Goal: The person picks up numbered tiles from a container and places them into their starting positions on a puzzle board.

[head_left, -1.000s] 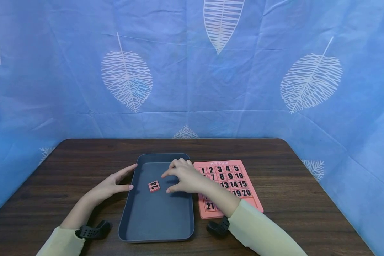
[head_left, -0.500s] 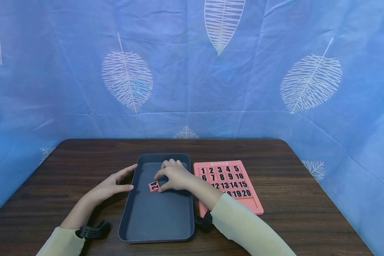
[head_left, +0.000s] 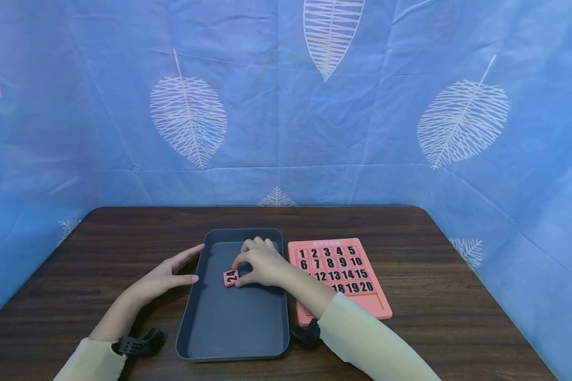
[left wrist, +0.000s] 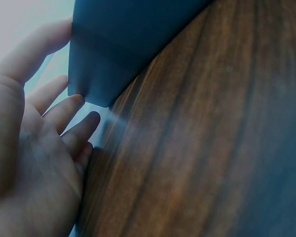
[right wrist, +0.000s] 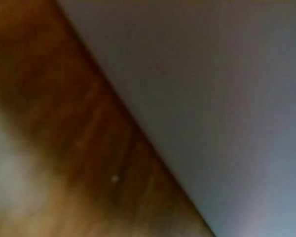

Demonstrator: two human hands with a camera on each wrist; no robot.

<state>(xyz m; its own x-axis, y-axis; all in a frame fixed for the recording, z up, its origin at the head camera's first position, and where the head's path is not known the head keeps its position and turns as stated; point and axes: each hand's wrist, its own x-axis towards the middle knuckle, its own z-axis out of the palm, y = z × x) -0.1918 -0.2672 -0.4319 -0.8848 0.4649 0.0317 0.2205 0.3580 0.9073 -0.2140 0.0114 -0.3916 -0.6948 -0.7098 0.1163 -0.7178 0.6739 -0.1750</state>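
Note:
Inside the dark grey tray (head_left: pixel 233 333), a pink number tile marked 24 (head_left: pixel 231 278) is pinched between the thumb and index finger of my right hand (head_left: pixel 262 264). My left hand (head_left: pixel 169 274) touches the tray's left side with thumb and fingertips, its fingers straight. In the left wrist view, the left fingers lie against the tray's outer wall (left wrist: pixel 118 49). Right of the tray lies a pink number board (head_left: pixel 378 307) with rows of numbered tiles; my right forearm hides part of its lower rows. The right wrist view is blurred and shows no fingers.
A dark wooden table (head_left: pixel 448 296) carries the tray and board. Behind it hangs a blue cloth (head_left: pixel 276 121) with white leaf prints. Black wrist straps (head_left: pixel 140 343) sit on both wrists, the right one beside the tray's lower right side.
My right hand has moved left across the tray to the 24 tile and taken hold of it. The tile has shifted slightly right. The left hand has stayed in place.

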